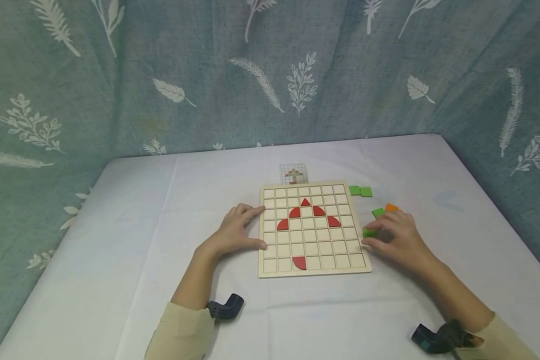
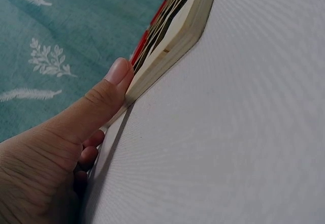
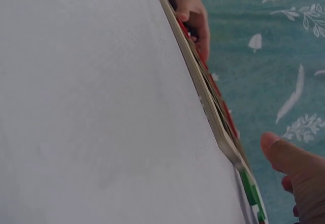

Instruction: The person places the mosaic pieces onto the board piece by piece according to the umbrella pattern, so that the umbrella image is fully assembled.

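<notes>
A light wooden grid board (image 1: 315,275) lies on the table, with a red triangle (image 1: 305,202) and several red quarter-circle pieces (image 1: 299,262) in its cells. My left hand (image 1: 231,232) rests at the board's left side, thumb and index finger spread apart and touching the frame; in the left wrist view the thumb (image 2: 116,76) lies against the edge. Off the board's right edge, my right hand (image 1: 400,240) hovers around a green square tile (image 1: 369,233), which shows in the gap between thumb and index finger. The right wrist view shows that thumb (image 3: 277,148) raised above the green tiles (image 3: 248,186).
Behind the board lies a small pattern card (image 1: 293,172) with a gridded picture. Two green tiles (image 1: 360,191) sit beside the board's far right corner. Another green tile (image 1: 378,213) and an orange piece (image 1: 391,207) lie just past the right hand. A leaf-patterned curtain (image 1: 252,75) hangs behind the white table.
</notes>
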Motion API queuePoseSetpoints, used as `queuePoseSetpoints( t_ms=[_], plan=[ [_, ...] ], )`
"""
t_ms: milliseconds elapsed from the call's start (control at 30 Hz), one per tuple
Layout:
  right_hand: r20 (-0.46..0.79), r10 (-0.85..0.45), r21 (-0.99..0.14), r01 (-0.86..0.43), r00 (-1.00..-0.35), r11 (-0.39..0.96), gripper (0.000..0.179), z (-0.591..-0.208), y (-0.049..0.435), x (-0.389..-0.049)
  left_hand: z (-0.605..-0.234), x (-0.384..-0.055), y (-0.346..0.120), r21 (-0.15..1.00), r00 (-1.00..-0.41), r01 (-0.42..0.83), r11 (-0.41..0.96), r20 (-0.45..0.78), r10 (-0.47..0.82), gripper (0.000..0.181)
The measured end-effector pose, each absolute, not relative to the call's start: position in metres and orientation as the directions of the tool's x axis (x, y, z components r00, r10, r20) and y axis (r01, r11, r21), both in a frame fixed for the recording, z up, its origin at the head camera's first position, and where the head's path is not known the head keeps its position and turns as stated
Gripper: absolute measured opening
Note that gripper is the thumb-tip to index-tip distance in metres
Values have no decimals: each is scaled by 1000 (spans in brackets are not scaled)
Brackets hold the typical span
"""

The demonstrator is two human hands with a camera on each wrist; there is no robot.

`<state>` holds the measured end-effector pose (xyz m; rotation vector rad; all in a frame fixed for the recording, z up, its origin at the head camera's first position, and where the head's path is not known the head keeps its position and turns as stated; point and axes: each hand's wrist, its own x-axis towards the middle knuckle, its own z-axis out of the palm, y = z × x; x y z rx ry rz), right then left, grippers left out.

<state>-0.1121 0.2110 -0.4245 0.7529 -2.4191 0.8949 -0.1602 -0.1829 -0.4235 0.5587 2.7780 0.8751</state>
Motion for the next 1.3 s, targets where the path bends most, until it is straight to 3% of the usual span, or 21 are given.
queuePoseSetpoints(
  t_ms=[467,900,1300],
  plan=[
    [572,-229,-442,-531,-788,723,36,-420,236,-113,-422,-160,-183,586,-913,302,752,-48,404,98],
    [448,-96,-458,-320,-889,829,36,-430,247,-124,-424,-160,-183,586,-914,302,752,-46,403,98],
    [410,-98,-425,-285,-907,859,35,-437,248,-127,-424,-160,-183,585,-915,295,755,-54,400,99]
  ],
)
